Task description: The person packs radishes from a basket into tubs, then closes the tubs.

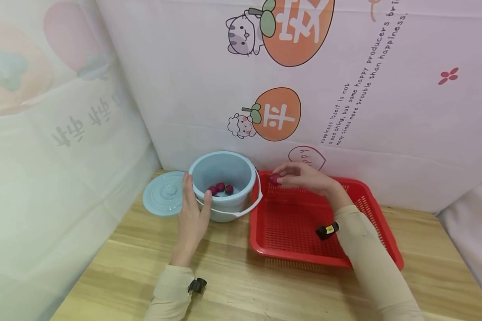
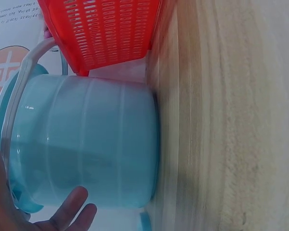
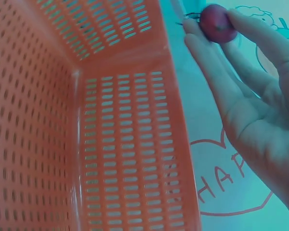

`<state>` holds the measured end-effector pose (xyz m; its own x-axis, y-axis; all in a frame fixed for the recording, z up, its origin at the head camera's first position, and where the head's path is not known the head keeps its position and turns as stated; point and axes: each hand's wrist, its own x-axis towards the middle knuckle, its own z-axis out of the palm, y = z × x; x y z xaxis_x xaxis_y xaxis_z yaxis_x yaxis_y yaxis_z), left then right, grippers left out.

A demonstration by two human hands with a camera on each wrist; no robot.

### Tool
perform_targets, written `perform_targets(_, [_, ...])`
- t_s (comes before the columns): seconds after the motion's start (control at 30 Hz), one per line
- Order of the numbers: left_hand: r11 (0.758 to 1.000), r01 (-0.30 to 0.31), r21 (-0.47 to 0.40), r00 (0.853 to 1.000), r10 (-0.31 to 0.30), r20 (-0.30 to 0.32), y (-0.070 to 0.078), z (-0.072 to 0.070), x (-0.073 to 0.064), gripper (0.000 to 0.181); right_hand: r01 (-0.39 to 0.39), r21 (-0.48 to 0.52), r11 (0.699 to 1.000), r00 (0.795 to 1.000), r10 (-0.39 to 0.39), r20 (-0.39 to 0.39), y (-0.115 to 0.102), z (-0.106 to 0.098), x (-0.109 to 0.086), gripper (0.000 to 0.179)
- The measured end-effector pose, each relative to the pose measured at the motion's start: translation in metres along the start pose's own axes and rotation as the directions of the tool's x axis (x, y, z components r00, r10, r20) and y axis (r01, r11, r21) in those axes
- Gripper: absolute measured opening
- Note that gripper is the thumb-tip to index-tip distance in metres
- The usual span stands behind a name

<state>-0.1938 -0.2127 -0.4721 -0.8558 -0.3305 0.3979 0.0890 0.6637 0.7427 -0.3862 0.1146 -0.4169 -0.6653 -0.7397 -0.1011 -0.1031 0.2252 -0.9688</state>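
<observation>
My right hand pinches a small, round, dark-red fruit between thumb and fingertips, over the back left corner of a red slotted basket. The light-blue bucket stands just left of the basket, its white handle lowered toward the front. Several similar red fruits lie inside the bucket. Against the bucket's left front side rests my left hand, fingers straight along the outside and thumb at the rim. In the left wrist view, two of its fingertips show beside the bucket wall.
A round light-blue lid lies on the wooden table, left of the bucket. Printed white cloth rises as a wall right behind the bucket and basket. More cloth hangs along the left side.
</observation>
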Motion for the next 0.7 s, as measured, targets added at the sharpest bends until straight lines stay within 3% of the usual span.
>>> perform_targets(0.13, [1.0, -0.001, -0.001, 1.0, 0.001, -0.002, 0.0, 0.0, 0.0, 0.078, 0.06, 0.112, 0.992, 0.993, -0.048, -0.109, -0.006, 0.002, 0.001, 0.04])
perform_targets(0.27, [1.0, 0.002, -0.003, 1.0, -0.002, 0.002, -0.001, 0.0, 0.0, 0.078, 0.109, 0.175, 0.979, 0.983, -0.08, -0.165, -0.012, 0.004, 0.003, 0.041])
perform_targets(0.4, [1.0, 0.009, 0.005, 1.0, -0.009, 0.009, -0.001, 0.0, 0.0, 0.079, 0.12, 0.175, 0.977, 0.976, -0.084, -0.202, -0.018, 0.01, 0.006, 0.041])
perform_targets(0.7, [1.0, 0.006, 0.002, 1.0, -0.006, -0.002, 0.0, 0.0, 0.0, 0.078, 0.198, 0.288, 0.937, 0.972, -0.149, -0.182, -0.029, 0.03, 0.019, 0.038])
